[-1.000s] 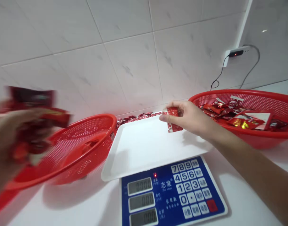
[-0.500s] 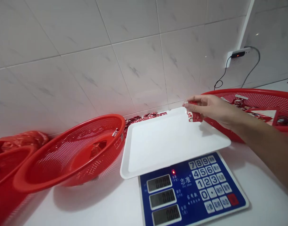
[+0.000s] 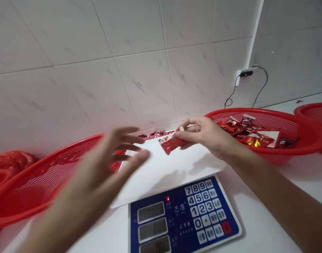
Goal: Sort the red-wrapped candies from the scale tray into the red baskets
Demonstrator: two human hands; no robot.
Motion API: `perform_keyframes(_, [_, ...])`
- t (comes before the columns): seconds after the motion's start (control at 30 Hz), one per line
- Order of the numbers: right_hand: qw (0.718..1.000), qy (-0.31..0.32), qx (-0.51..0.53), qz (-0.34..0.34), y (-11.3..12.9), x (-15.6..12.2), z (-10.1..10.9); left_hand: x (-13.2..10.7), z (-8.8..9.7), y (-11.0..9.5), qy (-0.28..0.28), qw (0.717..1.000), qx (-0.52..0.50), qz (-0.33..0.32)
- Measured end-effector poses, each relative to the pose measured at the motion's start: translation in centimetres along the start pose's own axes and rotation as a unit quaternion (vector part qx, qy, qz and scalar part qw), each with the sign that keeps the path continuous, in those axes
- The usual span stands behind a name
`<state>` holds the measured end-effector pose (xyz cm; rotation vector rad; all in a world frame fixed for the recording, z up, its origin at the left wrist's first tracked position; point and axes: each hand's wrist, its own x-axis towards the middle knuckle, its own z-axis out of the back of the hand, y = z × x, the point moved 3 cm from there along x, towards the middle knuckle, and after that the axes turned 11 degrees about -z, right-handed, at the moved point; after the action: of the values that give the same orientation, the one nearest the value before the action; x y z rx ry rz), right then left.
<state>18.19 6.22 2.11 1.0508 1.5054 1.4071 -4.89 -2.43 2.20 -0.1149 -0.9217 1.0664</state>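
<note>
My right hand [image 3: 199, 135] pinches a small red-and-white wrapped packet [image 3: 173, 142], which looks like a candy, above the white tray [image 3: 161, 172] of a digital scale. My left hand [image 3: 116, 151], blurred by motion, hovers over the tray's left side with its fingers apart and nothing in it. In front of the tray lies the scale's blue panel [image 3: 180, 211], with number keys, three displays and a lit red light. The digits on the displays are too blurred to read.
To the right stands a red perforated basket [image 3: 303, 140] holding several red wrapped packets [image 3: 256, 137]. Another red basket [image 3: 42, 179] is on the left, partly behind my left arm. More wrapped packets [image 3: 157, 134] lie behind the tray. A power socket [image 3: 246, 73] with cables is on the tiled wall.
My left hand has come into view over the tray's left side. My right hand has brought the packet left, toward the middle of the tray, and tilted it. The view has shifted right.
</note>
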Motion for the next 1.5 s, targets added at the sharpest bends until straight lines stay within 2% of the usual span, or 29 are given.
perform_keyframes(0.1, [0.998, 0.050, 0.023, -0.005, -0.4, 0.2, -0.5, 3.7, -3.8, -1.6, 0.087, 0.995, -0.043, 0.007])
perform_keyframes(0.13, [0.998, 0.057, 0.023, -0.004, -0.4, 0.2, -0.5, 4.3, -4.8, -1.7, 0.134, 0.989, -0.064, 0.007])
perform_keyframes(0.2, [0.998, 0.068, 0.013, -0.015, -0.5, 0.4, -0.4, 4.5, -5.5, -1.4, 0.180, 0.977, -0.111, 0.004])
perform_keyframes(0.4, [0.990, 0.123, -0.017, -0.061, -0.3, 0.1, -0.7, 3.4, -4.2, -0.2, 0.236, 0.947, -0.214, 0.028])
perform_keyframes(0.67, [0.984, 0.157, -0.020, -0.079, -0.3, -0.2, -0.8, 3.3, -3.5, -0.3, 0.265, 0.927, -0.256, 0.067])
perform_keyframes(0.93, [0.988, 0.064, -0.093, -0.107, -0.6, 0.1, -0.9, 3.4, -4.0, 0.4, 0.259, 0.938, -0.214, 0.081])
perform_keyframes(1.0, [0.986, 0.074, -0.113, -0.102, -0.9, 0.3, -0.9, 3.5, -4.1, 0.4, 0.248, 0.946, -0.193, 0.074])
perform_keyframes(1.07, [0.982, 0.113, -0.116, -0.094, -1.3, 0.4, -0.8, 3.7, -4.0, 0.3, 0.229, 0.961, -0.146, 0.051])
perform_keyframes(1.13, [0.976, 0.163, -0.107, -0.093, -1.7, 0.4, -0.9, 4.0, -3.7, 0.1, 0.190, 0.980, -0.066, 0.003])
perform_keyframes(1.2, [0.972, 0.205, -0.066, -0.098, -1.9, 0.4, -1.0, 4.1, -3.2, -0.2, 0.129, 0.988, 0.024, -0.084])
perform_keyframes(1.27, [0.969, 0.228, 0.005, -0.099, -1.8, 0.3, -1.1, 4.1, -2.8, -0.6, 0.065, 0.978, 0.097, -0.176])
perform_keyframes(1.33, [0.967, 0.229, 0.057, -0.093, -1.5, 0.2, -1.2, 3.9, -2.7, -0.8, 0.040, 0.964, 0.129, -0.229])
perform_keyframes(1.4, [0.972, 0.212, 0.049, -0.089, -1.3, 0.1, -1.2, 3.9, -2.6, -0.7, 0.053, 0.967, 0.112, -0.223])
perform_keyframes(1.43, [0.975, 0.204, 0.031, -0.087, -1.2, 0.0, -1.2, 3.9, -2.5, -0.6, 0.057, 0.975, 0.078, -0.202])
perform_keyframes(1.5, [0.977, 0.195, -0.006, -0.086, -1.1, -0.1, -1.1, 4.0, -2.2, -0.3, 0.031, 0.990, -0.029, -0.134])
